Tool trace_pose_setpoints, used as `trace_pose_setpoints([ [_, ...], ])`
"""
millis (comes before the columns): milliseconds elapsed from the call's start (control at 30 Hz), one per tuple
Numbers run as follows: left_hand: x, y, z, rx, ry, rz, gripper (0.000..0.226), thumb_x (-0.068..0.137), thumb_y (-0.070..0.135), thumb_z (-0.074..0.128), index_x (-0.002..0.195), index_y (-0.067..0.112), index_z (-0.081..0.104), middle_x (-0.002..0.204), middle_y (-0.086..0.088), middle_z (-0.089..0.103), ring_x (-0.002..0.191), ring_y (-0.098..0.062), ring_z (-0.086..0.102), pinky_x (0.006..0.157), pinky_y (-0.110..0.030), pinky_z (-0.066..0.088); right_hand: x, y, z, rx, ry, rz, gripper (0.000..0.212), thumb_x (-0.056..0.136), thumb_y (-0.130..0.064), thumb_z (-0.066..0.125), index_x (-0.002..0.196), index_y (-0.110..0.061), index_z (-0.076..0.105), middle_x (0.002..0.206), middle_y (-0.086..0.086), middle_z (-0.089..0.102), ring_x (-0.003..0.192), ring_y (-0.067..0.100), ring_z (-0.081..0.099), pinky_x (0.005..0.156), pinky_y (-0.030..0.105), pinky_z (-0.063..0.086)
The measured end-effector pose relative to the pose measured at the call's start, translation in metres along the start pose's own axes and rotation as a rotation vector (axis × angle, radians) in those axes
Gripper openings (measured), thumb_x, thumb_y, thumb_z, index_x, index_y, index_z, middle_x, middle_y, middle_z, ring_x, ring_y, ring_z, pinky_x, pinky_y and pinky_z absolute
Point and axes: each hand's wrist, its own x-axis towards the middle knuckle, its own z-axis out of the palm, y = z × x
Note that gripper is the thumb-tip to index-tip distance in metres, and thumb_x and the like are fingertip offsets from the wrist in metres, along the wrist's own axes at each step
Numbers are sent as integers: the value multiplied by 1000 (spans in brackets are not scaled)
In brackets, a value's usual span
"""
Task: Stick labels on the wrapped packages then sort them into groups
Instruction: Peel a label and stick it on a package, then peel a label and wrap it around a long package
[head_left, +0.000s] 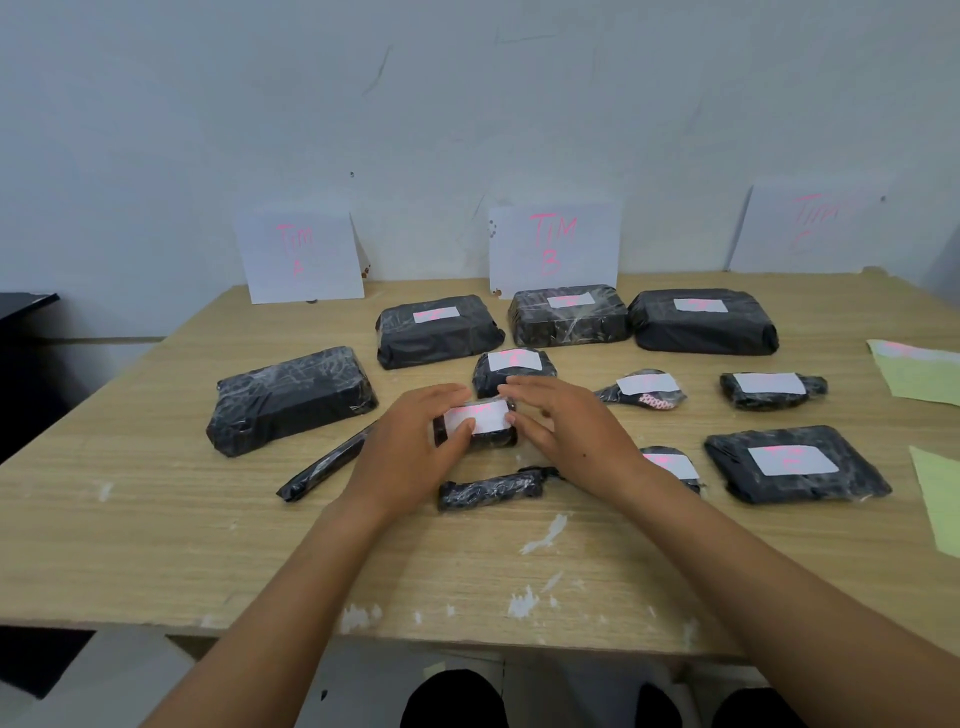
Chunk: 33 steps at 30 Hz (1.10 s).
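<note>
Covering much of a small black-wrapped package on the table, the left hand grips it — thumb on its white label, pink writing illegible — right hand flat-fingered against its side.

Worktop: light wood-grain laminate, matt, white chips in the finish near the front edge. Black packages: dark wrap under clear plastic film, glossy, crinkled, highlights along the folds. Centre package: same film. Labels: smooth white paper, matt, pink ink. Signs: white paper, matt, pink marker lettering. Green sheets: thin matt paper. Wall: pale matt paint, scuffed.
</note>
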Motion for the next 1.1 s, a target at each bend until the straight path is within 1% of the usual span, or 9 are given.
trace_pose_setpoints([
  [67,4,13,4,6,-22,22,41,88,30,64,128,25,58,127,9,59,119,-6,50,99,-21,37,-3,-1,-7,-10,26,-9,34,95,-32,55,128,-27,60,136,-9,54,126,8,48,105,34,41],
  [167,14,33,11,69,-20,78,42,89,32,62,130,23,57,128,8,60,119,-9,50,100,-21,31,-10,1,-26,-14,72,-4,31,93,-30,58,123,-23,63,128,-7,59,120,9,52,102,31,42],
  [233,23,46,17,94,-8,107,41,89,32,62,129,23,57,127,7,61,118,-11,51,108,-30,31,-16,8,-42,-18,92,19,30,93,-30,58,121,-22,64,125,-7,60,117,9,53,100,29,43],
  [300,31,61,25,89,-12,126,40,90,31,62,129,22,57,127,6,60,119,-12,52,109,-40,35,-23,17,-57,-18,112,48,29,93,-31,58,120,-23,65,124,-8,59,116,8,53,98,29,44],
  [467,49,101,54,29,-79,159,40,90,33,61,128,24,58,128,7,59,121,-10,49,99,-19,34,-44,43,-94,-45,178,119,29,92,-34,59,118,-24,65,123,-8,59,114,9,53,97,31,45],
  [633,68,151,94,-29,-166,228,40,92,37,57,131,28,54,132,9,56,125,-8,46,103,-24,35,-73,78,-136,-88,248,183,29,91,-34,59,118,-25,65,120,-9,59,113,8,52,98,28,43],
  [767,78,187,127,-47,-216,271,41,92,38,55,132,30,52,133,10,55,125,-7,44,103,-23,34,-97,110,-172,-113,314,268,27,91,-34,60,117,-26,64,119,-9,59,111,7,53,96,25,42],
  [967,102,230,182,-68,-296,306,41,93,44,52,132,32,51,135,11,52,128,-5,40,102,-20,30,-124,159,-210,-156,406,369,28,90,-34,61,115,-23,66,118,-4,62,113,11,54,93,32,46],
  [1100,122,256,219,-82,-354,307,43,93,47,50,133,30,51,137,11,51,129,-6,39,104,-22,30,-133,196,-229,-196,434,464,31,90,-34,62,118,-20,65,123,-2,61,117,15,54,96,33,45],
])
